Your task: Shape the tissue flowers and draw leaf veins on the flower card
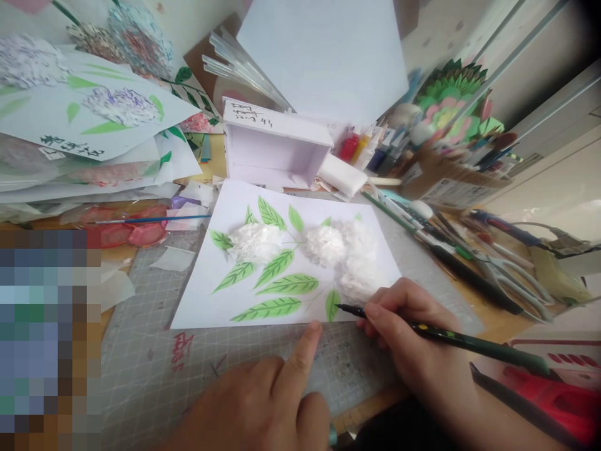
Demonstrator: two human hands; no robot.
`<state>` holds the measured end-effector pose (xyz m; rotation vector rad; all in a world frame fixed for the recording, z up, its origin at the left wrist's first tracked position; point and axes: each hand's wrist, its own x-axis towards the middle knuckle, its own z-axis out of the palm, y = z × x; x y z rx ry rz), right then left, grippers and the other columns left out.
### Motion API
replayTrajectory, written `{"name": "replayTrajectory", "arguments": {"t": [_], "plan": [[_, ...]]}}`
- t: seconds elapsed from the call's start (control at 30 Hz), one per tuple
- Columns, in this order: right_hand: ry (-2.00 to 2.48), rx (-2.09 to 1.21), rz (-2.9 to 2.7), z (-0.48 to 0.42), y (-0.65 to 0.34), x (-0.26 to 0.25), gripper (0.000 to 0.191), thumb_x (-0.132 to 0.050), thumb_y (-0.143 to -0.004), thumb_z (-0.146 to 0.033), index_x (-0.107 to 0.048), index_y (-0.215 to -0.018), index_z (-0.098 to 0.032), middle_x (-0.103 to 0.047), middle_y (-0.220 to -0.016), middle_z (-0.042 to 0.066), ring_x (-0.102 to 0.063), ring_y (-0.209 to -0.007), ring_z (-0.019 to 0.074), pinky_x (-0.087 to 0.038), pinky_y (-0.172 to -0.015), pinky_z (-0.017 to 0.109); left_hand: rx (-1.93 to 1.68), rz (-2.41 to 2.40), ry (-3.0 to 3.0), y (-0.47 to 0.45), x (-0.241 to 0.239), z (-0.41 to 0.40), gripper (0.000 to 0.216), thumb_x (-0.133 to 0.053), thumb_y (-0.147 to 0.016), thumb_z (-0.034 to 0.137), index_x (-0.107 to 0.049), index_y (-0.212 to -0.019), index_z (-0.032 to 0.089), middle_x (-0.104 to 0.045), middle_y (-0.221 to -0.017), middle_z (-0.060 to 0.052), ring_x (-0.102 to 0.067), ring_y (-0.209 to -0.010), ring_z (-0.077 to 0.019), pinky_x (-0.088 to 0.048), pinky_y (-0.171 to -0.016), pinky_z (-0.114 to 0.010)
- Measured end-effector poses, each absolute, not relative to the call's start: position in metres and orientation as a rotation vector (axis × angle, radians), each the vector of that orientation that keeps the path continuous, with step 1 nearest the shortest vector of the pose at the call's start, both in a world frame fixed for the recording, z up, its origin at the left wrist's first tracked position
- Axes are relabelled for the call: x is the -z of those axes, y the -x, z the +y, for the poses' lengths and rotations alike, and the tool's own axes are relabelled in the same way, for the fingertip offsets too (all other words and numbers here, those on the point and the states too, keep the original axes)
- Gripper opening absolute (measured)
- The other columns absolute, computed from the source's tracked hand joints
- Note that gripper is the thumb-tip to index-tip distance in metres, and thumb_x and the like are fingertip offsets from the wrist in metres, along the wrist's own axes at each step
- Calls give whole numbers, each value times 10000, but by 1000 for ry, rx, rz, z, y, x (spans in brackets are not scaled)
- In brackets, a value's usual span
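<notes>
My right hand [417, 344] is closed around a dark green brush pen [483, 347] with yellow specks on its barrel. The pen's black tip meets a small green leaf [331, 305] near the lower edge of a white sheet of paper [201, 313]. My left hand [267, 401] has its index finger stretched out, the fingertip at the sheet's lower edge; other fingers curl under and nothing shows in them. On the sheet are fluffy white paper flowers [258, 243] and several green leaves [288, 284], most with dark veins drawn on them. Beneath lies a grey cutting mat [150, 351].
Behind the sheet stands an open white box [277, 147]. Finished flower pictures [122, 106] lie at the left, near a thin blue paintbrush [154, 219]. Scissors [521, 282] and more brushes lie on the right, below a cardboard box [446, 178] holding tools.
</notes>
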<state>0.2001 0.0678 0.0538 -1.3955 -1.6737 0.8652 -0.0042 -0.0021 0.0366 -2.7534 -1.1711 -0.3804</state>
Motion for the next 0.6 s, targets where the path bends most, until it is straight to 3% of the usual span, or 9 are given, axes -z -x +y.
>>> {"name": "replayTrajectory", "arguments": {"t": [0.37, 0.6], "plan": [[1377, -911, -1575, 70, -200, -52, 213, -590, -804, -221, -504, -611, -210, -496, -513, -32, -479, -506, 127, -377, -490, 260, 362, -1146, 2768, 3, -37, 0, 145, -525, -753, 270, -399, -710, 213, -503, -1287, -191, -614, -552, -222, -501, -380, -353], [1475, -801, -1631, 71, -196, -57, 175, -598, -778, -240, -538, -618, -204, -556, -544, -16, -457, -468, 111, -359, -442, 241, 381, -1154, 2757, 2, -36, 0, 180, -565, -717, 283, -399, -709, 212, -491, -1299, -190, -614, -557, -220, -497, -380, -345]]}}
